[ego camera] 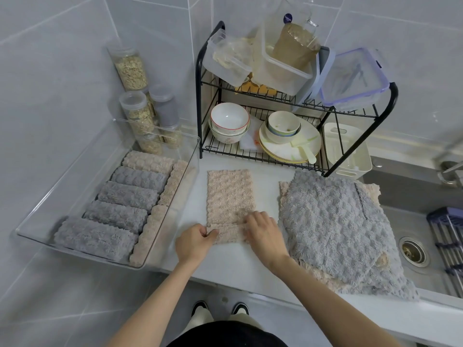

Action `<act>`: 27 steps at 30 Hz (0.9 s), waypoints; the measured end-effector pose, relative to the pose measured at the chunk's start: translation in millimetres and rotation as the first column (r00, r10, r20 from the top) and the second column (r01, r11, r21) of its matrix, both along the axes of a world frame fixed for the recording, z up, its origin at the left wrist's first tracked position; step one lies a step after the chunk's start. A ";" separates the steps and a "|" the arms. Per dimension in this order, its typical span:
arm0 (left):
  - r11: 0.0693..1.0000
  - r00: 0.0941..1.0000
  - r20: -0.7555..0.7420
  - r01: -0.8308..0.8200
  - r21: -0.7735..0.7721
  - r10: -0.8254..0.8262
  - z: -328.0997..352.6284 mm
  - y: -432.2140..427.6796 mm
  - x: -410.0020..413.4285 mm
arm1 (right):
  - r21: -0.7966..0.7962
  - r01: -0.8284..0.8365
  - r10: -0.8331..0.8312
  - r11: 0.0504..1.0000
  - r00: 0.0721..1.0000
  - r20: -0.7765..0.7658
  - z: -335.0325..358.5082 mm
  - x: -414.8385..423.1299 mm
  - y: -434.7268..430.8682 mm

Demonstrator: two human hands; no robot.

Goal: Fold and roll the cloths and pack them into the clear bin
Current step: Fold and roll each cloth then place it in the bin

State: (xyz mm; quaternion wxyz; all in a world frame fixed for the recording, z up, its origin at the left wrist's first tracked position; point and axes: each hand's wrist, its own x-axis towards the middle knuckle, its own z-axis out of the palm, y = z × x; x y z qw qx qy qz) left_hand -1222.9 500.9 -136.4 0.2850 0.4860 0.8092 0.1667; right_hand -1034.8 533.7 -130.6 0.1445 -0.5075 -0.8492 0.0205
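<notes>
A beige cloth point(229, 194), folded into a long strip, lies on the white counter. Its near end is turned over into the start of a roll. My left hand point(194, 242) pinches the left end of that roll. My right hand point(263, 232) grips the right end, fingers curled over the cloth. The clear bin point(184, 196) stands at the left and holds several rolled grey cloths point(125, 196) and beige rolled cloths point(172, 184). A pile of flat grey and beige cloths point(335, 221) lies to the right of my hands.
A black dish rack point(200, 101) with bowls, plates and plastic containers stands behind the cloth. Jars of oats point(130, 71) stand in the corner behind the bin. A steel sink point(413, 251) lies at the right. The counter's front edge runs just below my wrists.
</notes>
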 end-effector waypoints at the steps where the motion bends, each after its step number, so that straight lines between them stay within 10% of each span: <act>1: 1.000 1.000 -0.012 0.002 -0.007 -0.002 -0.3 0.5 -0.1 | 0.005 -0.150 0.150 0.989 0.989 -0.009 -3.9 -3.7 -4.1; 11: 0.983 0.980 -0.198 0.062 0.172 -0.027 -6.8 -1.8 -0.7 | -0.189 -0.305 0.339 0.933 0.922 0.187 -24.6 32.3 -11.5; 18: 0.624 0.715 -0.479 0.690 0.368 -0.509 -24.9 -6.4 -1.7 | -0.221 -0.249 0.288 0.943 0.943 0.165 -27.3 30.0 -10.3; 27: 0.716 0.794 -0.289 0.607 0.345 -0.534 -21.6 -22.1 -7.5 | -0.345 -0.155 0.159 0.926 0.987 -0.018 -17.5 33.0 -3.8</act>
